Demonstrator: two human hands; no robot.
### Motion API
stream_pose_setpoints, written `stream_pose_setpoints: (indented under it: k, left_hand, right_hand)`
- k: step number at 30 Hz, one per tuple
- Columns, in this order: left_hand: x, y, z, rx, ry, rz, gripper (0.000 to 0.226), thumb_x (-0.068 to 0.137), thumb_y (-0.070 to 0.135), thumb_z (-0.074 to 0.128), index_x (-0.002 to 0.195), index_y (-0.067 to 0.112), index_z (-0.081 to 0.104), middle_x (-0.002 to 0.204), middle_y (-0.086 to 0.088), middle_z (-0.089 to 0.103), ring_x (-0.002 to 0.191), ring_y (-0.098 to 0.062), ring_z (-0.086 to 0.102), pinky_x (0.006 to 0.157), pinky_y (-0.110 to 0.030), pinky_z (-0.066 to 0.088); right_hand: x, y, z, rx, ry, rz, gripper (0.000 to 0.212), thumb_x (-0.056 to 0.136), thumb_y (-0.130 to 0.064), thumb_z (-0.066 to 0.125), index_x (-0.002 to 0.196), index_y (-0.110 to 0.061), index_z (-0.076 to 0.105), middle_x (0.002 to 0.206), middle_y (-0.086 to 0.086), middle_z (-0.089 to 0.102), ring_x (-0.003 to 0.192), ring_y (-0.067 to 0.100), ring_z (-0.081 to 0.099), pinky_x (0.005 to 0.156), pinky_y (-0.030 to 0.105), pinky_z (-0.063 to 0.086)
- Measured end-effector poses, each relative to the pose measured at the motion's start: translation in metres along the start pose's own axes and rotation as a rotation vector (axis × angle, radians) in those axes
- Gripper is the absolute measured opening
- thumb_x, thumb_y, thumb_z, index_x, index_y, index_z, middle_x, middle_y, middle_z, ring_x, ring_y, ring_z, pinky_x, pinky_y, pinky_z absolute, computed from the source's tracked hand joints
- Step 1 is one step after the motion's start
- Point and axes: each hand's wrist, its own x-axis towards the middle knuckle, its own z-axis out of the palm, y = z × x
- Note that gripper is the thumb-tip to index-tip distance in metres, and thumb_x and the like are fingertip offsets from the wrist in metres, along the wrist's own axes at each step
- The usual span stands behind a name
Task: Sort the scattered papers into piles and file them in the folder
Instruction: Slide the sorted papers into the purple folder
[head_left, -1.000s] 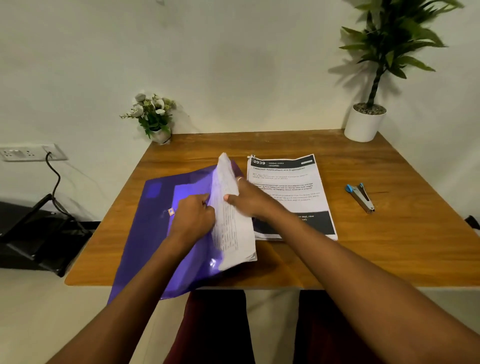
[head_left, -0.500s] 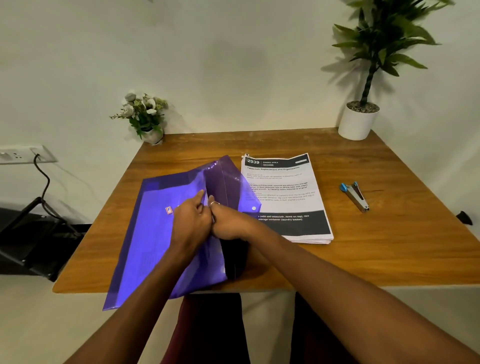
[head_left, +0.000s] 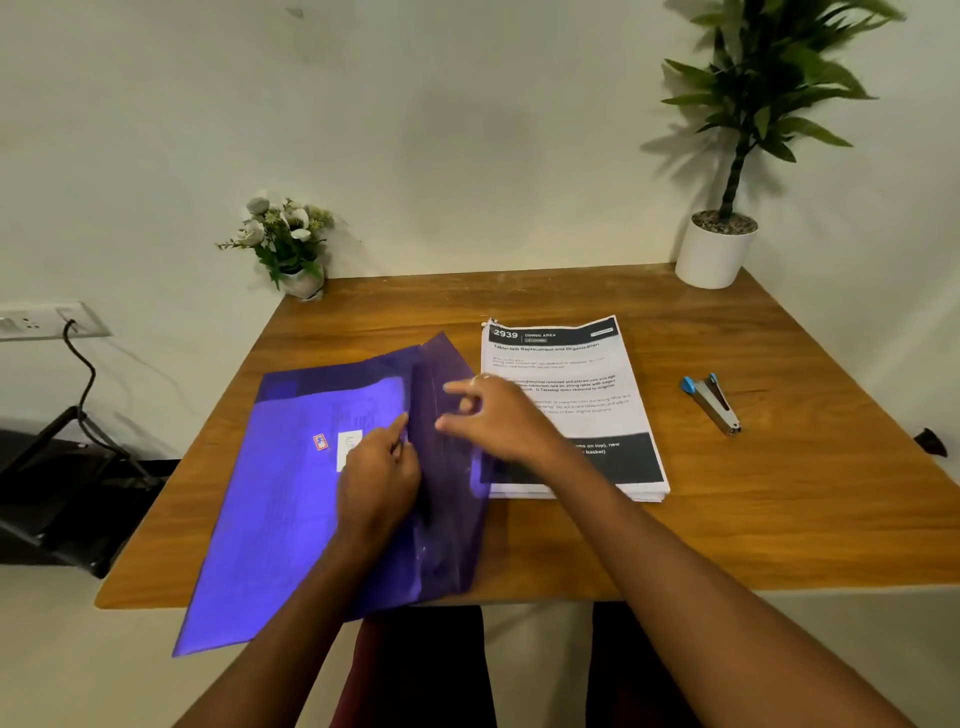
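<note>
A translucent purple folder (head_left: 280, 493) lies on the left part of the wooden table (head_left: 779, 519), its near corner hanging over the front edge. Paper shows faintly through its cover. My left hand (head_left: 376, 478) presses down on the folder near its opening edge, index finger pointing forward. My right hand (head_left: 493, 421) hovers over the folder's raised flap (head_left: 447, 374), fingers spread and touching it. To the right lies a stack of printed papers (head_left: 582, 364) with a black header and black footer band; my right wrist hides part of it.
A blue-tipped staple remover (head_left: 711, 402) lies right of the stack. A white pot with a tall plant (head_left: 716, 252) stands at the back right corner, a small flower pot (head_left: 291, 244) at the back left. A wall socket with a cable (head_left: 62, 325) is at left.
The white paper bundle held upright a second ago has gone inside the folder. My right hand let go and moved up onto the flap; my left hand stays on the folder.
</note>
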Motion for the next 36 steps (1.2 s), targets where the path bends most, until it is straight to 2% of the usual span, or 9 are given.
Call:
stream_pose_setpoints:
  k: [2,4,8,10,13,21,28,31,36]
  left_hand:
    - [-0.003,-0.004,0.004,0.129,-0.004,0.032,0.042,0.098,0.019,0.049,0.137,0.021,0.062,0.102,-0.01,0.067,0.098,-0.037,0.063,0.073,-0.041,0.046]
    - [-0.006,-0.003,0.004,0.215,-0.057,0.092,0.039,0.098,0.033,0.041,0.132,0.035,0.059,0.099,-0.007,0.062,0.092,-0.039,0.063,0.07,-0.042,0.048]
    - [-0.003,-0.001,0.01,0.437,-0.151,0.297,0.061,0.098,0.016,0.043,0.153,0.041,0.039,0.108,-0.006,0.051,0.078,-0.038,0.06,0.051,-0.038,0.042]
    - [-0.003,0.001,0.013,0.522,-0.214,0.344,0.068,0.095,0.005,0.048,0.152,0.041,0.042,0.113,-0.004,0.049,0.073,-0.033,0.055,0.048,-0.033,0.033]
    - [0.0,-0.001,0.013,0.509,-0.247,0.316,0.061,0.097,0.005,0.046,0.144,0.044,0.052,0.111,0.001,0.045,0.075,-0.032,0.056,0.055,-0.04,0.046]
    - [0.0,-0.011,0.017,0.349,-0.106,0.303,0.052,0.095,0.01,0.041,0.142,0.027,0.056,0.108,0.0,0.049,0.076,-0.031,0.06,0.054,-0.035,0.04]
    - [0.001,-0.012,0.016,0.336,-0.088,0.312,0.052,0.096,0.005,0.048,0.141,0.027,0.059,0.105,0.002,0.049,0.074,-0.022,0.055,0.052,-0.028,0.038]
    - [0.0,-0.011,0.016,0.33,-0.081,0.319,0.052,0.095,0.008,0.041,0.139,0.026,0.061,0.104,0.002,0.05,0.074,-0.022,0.055,0.05,-0.026,0.032]
    - [0.001,-0.016,0.012,0.29,-0.05,0.299,0.055,0.089,0.014,0.035,0.135,0.027,0.064,0.103,0.003,0.05,0.079,-0.027,0.06,0.055,-0.039,0.051]
  right_hand:
    - [0.002,0.034,-0.027,-0.119,0.406,0.073,0.039,0.09,-0.033,0.073,0.127,-0.022,0.068,0.117,-0.001,0.061,0.112,0.018,0.056,0.099,0.038,0.047]
    - [0.0,0.074,-0.044,-0.321,0.626,0.237,0.045,0.092,-0.039,0.07,0.133,-0.021,0.062,0.137,0.006,0.053,0.129,0.026,0.045,0.107,0.045,0.036]
    - [-0.006,0.119,-0.062,-0.352,0.693,0.468,0.076,0.09,-0.048,0.07,0.151,-0.014,0.04,0.151,0.015,0.045,0.141,0.034,0.034,0.112,0.051,0.026]
    - [-0.001,0.121,-0.061,-0.335,0.712,0.438,0.068,0.091,-0.042,0.072,0.147,-0.015,0.046,0.144,0.014,0.054,0.138,0.034,0.041,0.111,0.05,0.025]
    - [0.002,0.121,-0.056,-0.375,0.753,0.336,0.052,0.09,-0.027,0.075,0.138,-0.018,0.056,0.134,0.009,0.063,0.132,0.029,0.047,0.109,0.05,0.026]
    - [-0.003,0.121,-0.056,-0.337,0.886,0.19,0.047,0.09,-0.013,0.074,0.135,-0.023,0.062,0.13,0.005,0.066,0.126,0.027,0.05,0.107,0.048,0.028]
    - [-0.004,0.118,-0.055,-0.183,0.781,0.18,0.033,0.102,-0.017,0.058,0.134,-0.01,0.063,0.13,0.01,0.06,0.119,0.027,0.056,0.086,0.036,0.052]
    - [-0.003,0.117,-0.058,-0.186,0.664,0.271,0.033,0.098,-0.026,0.065,0.126,-0.008,0.065,0.127,0.01,0.063,0.116,0.028,0.06,0.081,0.036,0.054]
    - [-0.01,0.112,-0.084,0.047,0.475,0.344,0.042,0.098,-0.026,0.067,0.134,-0.008,0.058,0.132,0.011,0.065,0.117,0.03,0.063,0.074,0.032,0.051]
